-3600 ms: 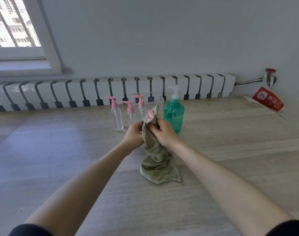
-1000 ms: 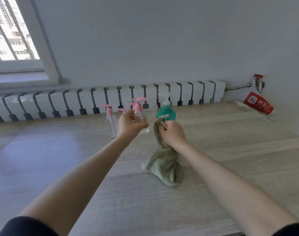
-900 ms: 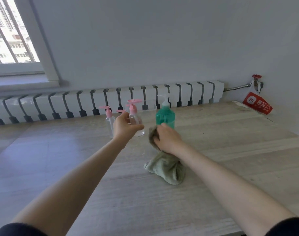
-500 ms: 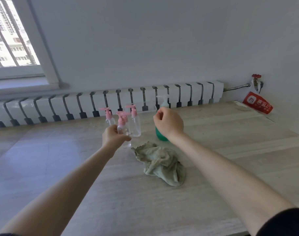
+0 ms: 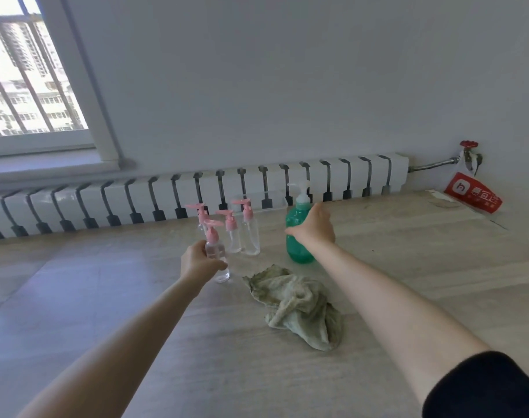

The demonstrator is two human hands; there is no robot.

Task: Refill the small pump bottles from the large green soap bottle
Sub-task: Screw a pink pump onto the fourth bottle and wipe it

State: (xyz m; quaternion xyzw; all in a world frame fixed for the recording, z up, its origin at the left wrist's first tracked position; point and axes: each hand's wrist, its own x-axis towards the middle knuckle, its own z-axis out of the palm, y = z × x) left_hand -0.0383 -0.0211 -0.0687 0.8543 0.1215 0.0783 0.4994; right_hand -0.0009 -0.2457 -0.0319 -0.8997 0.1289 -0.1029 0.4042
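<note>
The right hand (image 5: 313,229) covers the right flank of the large translucent green soap bottle (image 5: 296,248); the left hand (image 5: 198,262) hides one side of the nearest small clear pink-pumped bottle (image 5: 216,251), which screens the body of the rearmost small bottle (image 5: 201,216); lettering on the red packet (image 5: 471,197) is too small to read.

Cloth (image 5: 299,306) before soap bottle (image 5: 296,236)

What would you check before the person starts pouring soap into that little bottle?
1. Left hand grips small pump bottle: ok.
2. Its pink pump off for filling: not ok, it is on.
3. Right hand gripping green soap bottle: not ok, fingers open at it.
4. Green soap bottle upright: ok.
5. Cloth clear of bottles, on the table: ok.
6. Held bottle empty: cannot tell.
</note>
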